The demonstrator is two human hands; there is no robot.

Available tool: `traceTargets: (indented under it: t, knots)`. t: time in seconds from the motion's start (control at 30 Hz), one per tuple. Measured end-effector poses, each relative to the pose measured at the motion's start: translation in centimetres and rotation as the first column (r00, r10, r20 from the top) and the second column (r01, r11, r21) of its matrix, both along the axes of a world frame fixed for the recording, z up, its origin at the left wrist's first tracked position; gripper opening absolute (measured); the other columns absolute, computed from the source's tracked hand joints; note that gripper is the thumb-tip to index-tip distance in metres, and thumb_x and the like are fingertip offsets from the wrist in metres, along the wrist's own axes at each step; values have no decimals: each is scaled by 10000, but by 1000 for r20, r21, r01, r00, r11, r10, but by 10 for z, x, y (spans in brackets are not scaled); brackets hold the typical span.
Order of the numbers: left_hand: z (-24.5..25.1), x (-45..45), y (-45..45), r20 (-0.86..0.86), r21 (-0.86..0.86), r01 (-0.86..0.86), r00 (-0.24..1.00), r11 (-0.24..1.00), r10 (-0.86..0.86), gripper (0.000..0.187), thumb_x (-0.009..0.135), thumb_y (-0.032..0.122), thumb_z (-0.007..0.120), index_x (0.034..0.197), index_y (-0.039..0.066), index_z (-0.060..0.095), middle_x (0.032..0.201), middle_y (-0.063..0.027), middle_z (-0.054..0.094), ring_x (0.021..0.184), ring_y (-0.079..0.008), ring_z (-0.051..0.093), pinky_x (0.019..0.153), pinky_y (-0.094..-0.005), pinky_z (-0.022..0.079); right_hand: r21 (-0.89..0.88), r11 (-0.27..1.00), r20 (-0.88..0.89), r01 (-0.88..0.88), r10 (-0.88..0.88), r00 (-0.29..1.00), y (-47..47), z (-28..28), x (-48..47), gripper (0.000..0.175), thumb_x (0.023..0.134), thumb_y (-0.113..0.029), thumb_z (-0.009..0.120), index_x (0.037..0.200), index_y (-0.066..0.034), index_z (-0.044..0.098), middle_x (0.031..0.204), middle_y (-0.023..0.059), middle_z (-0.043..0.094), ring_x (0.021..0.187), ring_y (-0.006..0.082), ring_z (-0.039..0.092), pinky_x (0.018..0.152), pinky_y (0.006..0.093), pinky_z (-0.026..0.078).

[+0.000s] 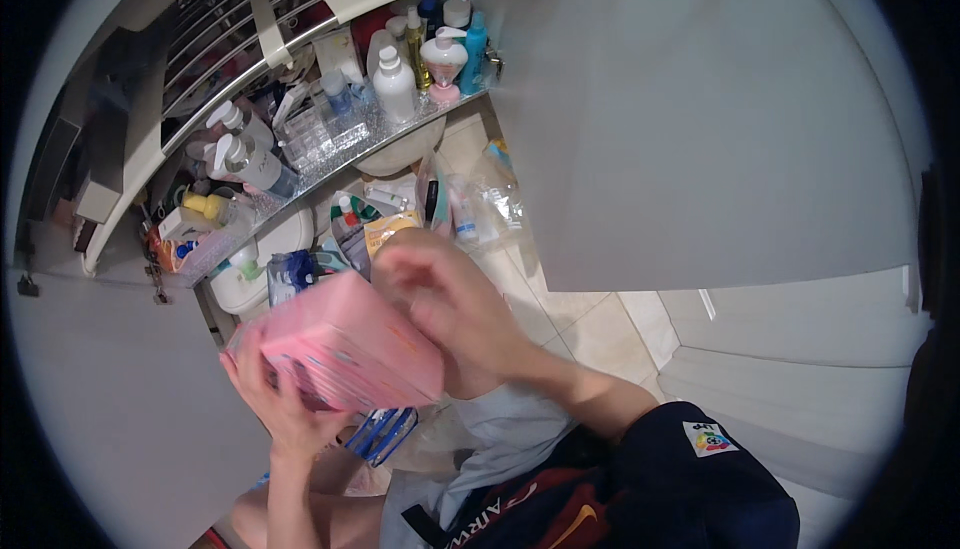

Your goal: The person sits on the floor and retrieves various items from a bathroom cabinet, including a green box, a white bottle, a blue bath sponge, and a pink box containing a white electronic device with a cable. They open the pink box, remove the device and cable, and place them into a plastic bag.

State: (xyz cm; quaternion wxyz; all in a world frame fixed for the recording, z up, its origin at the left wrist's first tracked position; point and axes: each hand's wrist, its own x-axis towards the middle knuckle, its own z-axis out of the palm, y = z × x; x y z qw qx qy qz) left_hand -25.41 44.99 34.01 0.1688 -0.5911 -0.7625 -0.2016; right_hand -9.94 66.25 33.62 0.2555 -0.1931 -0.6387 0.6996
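Note:
A pink box (352,346) with printed sides, blurred by motion, is gripped from below and the left by my left hand (281,388). My right hand (427,294) is beside the box's upper right side, its fingers curled and blurred. Whether those fingers touch the box or hold anything cannot be made out. Just beyond both hands sit a yellow packet (390,230) and a blue plastic pack (292,271). Below the box, a clear bag with blue edging (382,433) is partly hidden.
Open cabinet doors stand left (135,399) and right (705,129). A silvery shelf (330,163) carries a white bottle (394,88), pump bottles (255,163) and a clear organizer (315,136). Beneath it are a white lidded container (281,241) and a clear plastic bag (491,204) on floor tiles (577,316).

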Motion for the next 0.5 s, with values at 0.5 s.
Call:
traceTargets:
  t: [0.5]
  knots:
    - [-8, -34, 9, 135, -93, -297, 942, 950, 308, 1180, 503, 334, 848, 1448, -2, 226, 1451, -214, 326, 1336, -396, 331, 1126, -608, 115, 655, 723, 756, -221, -636, 156, 232, -317, -78, 489, 901, -354, 514, 1238, -4, 564, 1262, 211, 578, 1196, 271, 554, 1011, 449, 417]
